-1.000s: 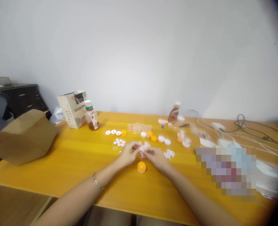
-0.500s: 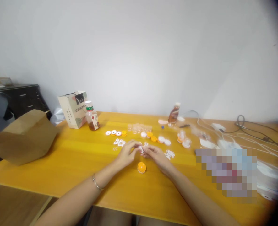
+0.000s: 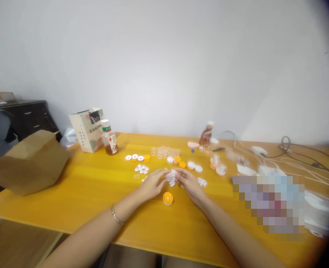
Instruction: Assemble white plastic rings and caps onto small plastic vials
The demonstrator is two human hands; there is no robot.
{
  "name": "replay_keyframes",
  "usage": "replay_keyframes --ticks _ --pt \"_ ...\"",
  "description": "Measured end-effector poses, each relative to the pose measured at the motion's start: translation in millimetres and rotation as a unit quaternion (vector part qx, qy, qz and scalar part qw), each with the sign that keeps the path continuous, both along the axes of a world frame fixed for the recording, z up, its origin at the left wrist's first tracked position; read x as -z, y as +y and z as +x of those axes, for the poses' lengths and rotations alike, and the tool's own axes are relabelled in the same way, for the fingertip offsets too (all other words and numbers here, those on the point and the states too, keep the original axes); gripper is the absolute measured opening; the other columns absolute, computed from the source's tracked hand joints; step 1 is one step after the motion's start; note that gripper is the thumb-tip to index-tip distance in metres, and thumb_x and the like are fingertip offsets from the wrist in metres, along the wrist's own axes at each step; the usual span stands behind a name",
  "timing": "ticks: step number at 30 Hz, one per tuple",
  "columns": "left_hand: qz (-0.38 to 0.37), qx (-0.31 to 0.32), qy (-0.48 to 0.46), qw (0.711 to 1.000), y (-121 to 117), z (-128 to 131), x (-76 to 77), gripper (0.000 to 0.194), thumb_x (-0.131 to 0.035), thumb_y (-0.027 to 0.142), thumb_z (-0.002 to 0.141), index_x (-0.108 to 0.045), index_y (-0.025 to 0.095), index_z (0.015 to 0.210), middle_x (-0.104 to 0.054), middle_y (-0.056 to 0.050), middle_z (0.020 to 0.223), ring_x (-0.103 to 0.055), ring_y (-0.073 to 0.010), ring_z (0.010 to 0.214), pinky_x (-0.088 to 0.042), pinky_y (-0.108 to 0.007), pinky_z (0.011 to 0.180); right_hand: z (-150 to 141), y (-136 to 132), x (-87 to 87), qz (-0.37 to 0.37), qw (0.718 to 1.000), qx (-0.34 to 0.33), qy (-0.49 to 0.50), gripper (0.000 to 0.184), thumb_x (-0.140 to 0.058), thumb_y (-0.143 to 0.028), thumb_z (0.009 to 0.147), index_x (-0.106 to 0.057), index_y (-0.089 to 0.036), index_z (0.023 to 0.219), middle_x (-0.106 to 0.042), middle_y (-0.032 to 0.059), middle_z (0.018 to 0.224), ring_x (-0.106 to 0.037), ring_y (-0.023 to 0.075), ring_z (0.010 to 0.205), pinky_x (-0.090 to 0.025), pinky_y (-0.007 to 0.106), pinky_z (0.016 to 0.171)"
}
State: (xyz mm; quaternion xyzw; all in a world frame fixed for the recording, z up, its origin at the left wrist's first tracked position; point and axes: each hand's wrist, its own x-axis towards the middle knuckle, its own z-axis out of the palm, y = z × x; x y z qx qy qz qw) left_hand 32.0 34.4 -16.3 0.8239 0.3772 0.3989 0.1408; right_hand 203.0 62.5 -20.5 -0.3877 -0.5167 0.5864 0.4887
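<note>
My left hand (image 3: 154, 184) and my right hand (image 3: 189, 185) lie on either side of a small heap of white plastic pieces (image 3: 171, 178). Both have bent fingers, with thumb and fingertips apart, touching the heap's edges. I see nothing gripped in either one, though the pieces at the fingertips are too small to make out singly. Just in front of the heap sits a round orange cap-like part (image 3: 168, 198) with a white base. Right of my right hand is a second cluster of white pieces (image 3: 201, 182). Small white knob-like parts (image 3: 141, 169) lie beyond my left hand.
White and orange discs (image 3: 138, 158) form a row behind, with clear cups (image 3: 165, 152) and more round caps (image 3: 182, 164). Bottles (image 3: 109, 137) and a paper bag (image 3: 86, 130) stand at the back. A brown bag (image 3: 27, 163) lies left; cables (image 3: 298, 160) run along the right.
My fingers, earlier pinched together over the white pieces, have parted and now flank the heap, which shows more fully between them. The orange part has stayed in place.
</note>
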Motion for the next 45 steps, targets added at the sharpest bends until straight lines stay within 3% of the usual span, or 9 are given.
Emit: replay_keyframes --ticks 8,20,24,26,28,31,33,38,45 --pt "0.019 0.025 0.172 0.985 3 0 5.4 0.031 -0.041 0.013 0.08 -0.053 0.021 0.109 -0.057 -0.005 0.11 -0.05 -0.0174 0.102 -0.039 -0.03 0.089 0 1 -1.5 0.01 0.999 0.023 -0.021 0.028 -0.068 -0.037 0.057 -0.062 -0.017 0.076 -0.058 -0.0016 0.06 -0.049 0.0108 0.055 -0.035 0.024 0.054" --pt "0.046 -0.034 0.205 0.977 11 -3 6.6 0.017 -0.043 0.022 0.083 -0.059 0.017 0.083 -0.061 -0.005 0.082 -0.055 -0.0161 0.079 -0.039 -0.028 0.073 -2 -1 0.6 -0.012 1.0 0.022 -0.007 0.026 -0.07 -0.031 0.056 -0.062 -0.018 0.078 -0.061 -0.0015 0.065 -0.052 0.0113 0.06 -0.038 0.026 0.064" --pt "0.051 -0.043 0.177 0.982 7 -2 2.4 0.019 -0.041 0.023 0.084 -0.059 0.017 0.087 -0.06 -0.005 0.082 -0.053 -0.016 0.079 -0.039 -0.028 0.072 -1 0 -0.1 -0.01 1.0 0.016 0.001 0.026 -0.07 -0.031 0.057 -0.062 -0.017 0.077 -0.061 -0.0008 0.069 -0.052 0.0113 0.063 -0.039 0.025 0.065" --pt "0.058 -0.02 0.154 0.986 0 1 -3.2 0.021 -0.04 0.024 0.084 -0.058 0.018 0.093 -0.06 -0.005 0.087 -0.052 -0.0158 0.083 -0.038 -0.028 0.074 -1 -1 -1.2 -0.007 1.0 0.018 0.0 0.025 -0.07 -0.031 0.058 -0.062 -0.017 0.077 -0.06 -0.0015 0.067 -0.051 0.0104 0.06 -0.038 0.025 0.063" --pt "0.061 0.047 0.146 0.986 -9 4 -9.4 0.023 -0.041 0.028 0.084 -0.057 0.019 0.098 -0.06 -0.005 0.091 -0.052 -0.0151 0.087 -0.037 -0.027 0.078 0 -1 -2.4 -0.003 1.0 0.021 -0.002 0.024 -0.069 -0.032 0.059 -0.061 -0.017 0.076 -0.058 -0.0022 0.063 -0.05 0.0101 0.058 -0.038 0.024 0.061" --pt "0.067 0.156 0.181 0.969 -21 10 -13.9 0.03 -0.048 0.04 0.079 -0.056 0.02 0.101 -0.06 -0.004 0.095 -0.051 -0.0157 0.092 -0.035 -0.027 0.084 0 -2 -3.5 -0.005 1.0 0.028 -0.009 0.025 -0.068 -0.033 0.06 -0.061 -0.017 0.077 -0.058 -0.0019 0.061 -0.05 0.0107 0.058 -0.038 0.025 0.059" --pt "0.078 0.188 0.213 0.956 -23 13 -12.3 0.032 -0.049 0.042 0.078 -0.057 0.02 0.101 -0.06 -0.004 0.095 -0.05 -0.0166 0.093 -0.034 -0.028 0.086 0 -2 -3.8 -0.01 0.999 0.032 -0.011 0.025 -0.068 -0.033 0.059 -0.061 -0.017 0.077 -0.059 -0.0014 0.062 -0.051 0.0111 0.058 -0.038 0.025 0.06" --pt "0.094 0.176 0.261 0.945 -21 14 -4.1 0.024 -0.042 0.032 0.084 -0.057 0.021 0.099 -0.061 -0.004 0.09 -0.051 -0.0165 0.089 -0.033 -0.029 0.084 -2 -4 -4.5 -0.007 0.999 0.039 -0.006 0.025 -0.068 -0.034 0.059 -0.061 -0.018 0.078 -0.06 -0.0011 0.064 -0.052 0.0117 0.06 -0.038 0.026 0.061" --pt "0.068 0.166 0.227 0.957 -21 16 -5.4 0.016 -0.043 0.026 0.083 -0.057 0.02 0.088 -0.062 -0.001 0.082 -0.052 -0.0138 0.083 -0.034 -0.027 0.081 -2 -4 -5.3 -0.021 0.999 0.034 -0.006 0.028 -0.069 -0.032 0.058 -0.06 -0.017 0.079 -0.06 -0.0009 0.063 -0.053 0.0113 0.059 -0.04 0.025 0.062"
